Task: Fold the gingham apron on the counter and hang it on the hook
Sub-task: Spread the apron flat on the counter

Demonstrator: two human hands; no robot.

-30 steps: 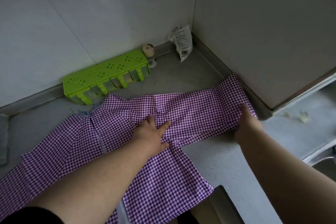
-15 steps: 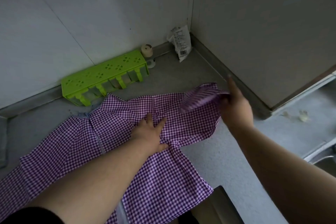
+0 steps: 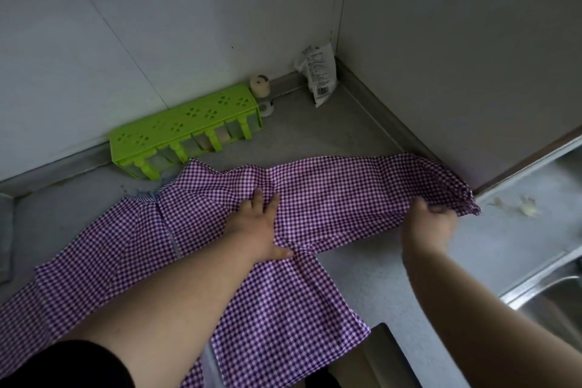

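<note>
Right hand [image 3: 428,224] has pulled purple gingham cotton apron [image 3: 315,198] end back out toward 3 o'clock, gripping it; flat left hand [image 3: 261,227] pins the middle. Fold undone.

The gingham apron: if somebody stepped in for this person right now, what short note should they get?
Left hand: flat, fingers straight, pressing the middle of the gingham apron onto the counter.
Right hand: its grip is on the apron's right end, near the corner wall; that end is bunched.
Apron: spread across the counter, near edge hanging over the front, in front of the green rack.
Done: laid out, no finished fold.
Left: fold it, then hang it. No hook is in view.
</note>
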